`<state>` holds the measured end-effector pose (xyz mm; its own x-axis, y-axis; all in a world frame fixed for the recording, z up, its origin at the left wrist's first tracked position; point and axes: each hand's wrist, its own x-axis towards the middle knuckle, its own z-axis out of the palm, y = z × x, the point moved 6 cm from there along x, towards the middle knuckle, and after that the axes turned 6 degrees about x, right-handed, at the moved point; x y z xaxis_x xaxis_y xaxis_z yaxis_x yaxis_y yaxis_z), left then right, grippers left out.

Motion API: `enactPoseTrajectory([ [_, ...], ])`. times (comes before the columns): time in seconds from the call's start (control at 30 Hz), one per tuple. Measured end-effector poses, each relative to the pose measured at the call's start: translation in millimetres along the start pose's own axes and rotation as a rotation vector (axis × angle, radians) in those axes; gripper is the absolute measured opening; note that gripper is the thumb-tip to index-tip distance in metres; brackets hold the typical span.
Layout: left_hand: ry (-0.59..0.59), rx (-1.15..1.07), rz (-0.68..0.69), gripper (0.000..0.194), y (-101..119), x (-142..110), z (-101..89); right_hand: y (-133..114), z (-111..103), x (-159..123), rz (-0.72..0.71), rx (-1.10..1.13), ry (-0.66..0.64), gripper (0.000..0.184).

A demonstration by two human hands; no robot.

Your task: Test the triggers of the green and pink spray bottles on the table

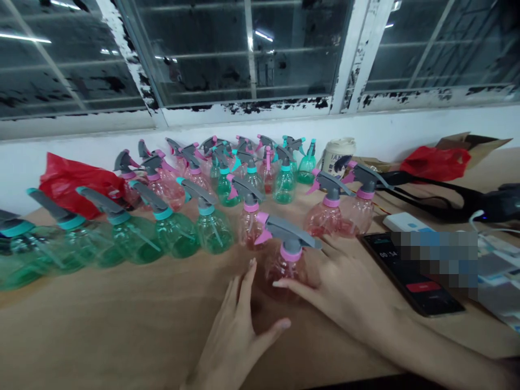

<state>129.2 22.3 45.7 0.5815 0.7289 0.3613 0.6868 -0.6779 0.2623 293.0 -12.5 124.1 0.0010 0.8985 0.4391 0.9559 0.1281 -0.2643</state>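
A pink spray bottle (285,254) with a grey trigger head stands on the wooden table (101,330) right in front of me. My left hand (238,330) lies beside its left side, fingers stretched out and apart, close to the bottle. My right hand (345,287) reaches from the right, fingers extended, fingertips touching the bottle's body. Neither hand grips it.
Several green spray bottles (174,230) line the left, with more pink bottles (331,211) and green ones behind. A phone (410,273) lies at right beside a white box (404,221). Red bags (73,181), black straps (426,197) and a white tub (337,151) sit near the wall.
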Motion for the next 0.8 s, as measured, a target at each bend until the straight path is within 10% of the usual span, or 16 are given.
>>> enactPoseTrajectory([
  [0.27,-0.073,-0.302,-0.09,0.085,0.7,-12.7,1.3,-20.9,13.2,-0.7,-0.093,0.472,-0.189,0.041],
  [0.47,-0.123,-0.394,-0.076,0.082,-1.9,-18.7,-1.2,-31.7,18.1,21.5,-0.125,1.106,-0.325,0.068],
  [0.63,-0.159,-0.324,-0.094,0.078,0.0,-17.4,-7.0,-48.5,24.9,30.0,-0.247,1.185,-0.231,0.024],
  [0.8,-0.086,-0.11,0.011,0.098,-15.2,-23.9,-12.4,-50.4,31.3,34.4,-0.288,1.118,-0.117,0.028],
])
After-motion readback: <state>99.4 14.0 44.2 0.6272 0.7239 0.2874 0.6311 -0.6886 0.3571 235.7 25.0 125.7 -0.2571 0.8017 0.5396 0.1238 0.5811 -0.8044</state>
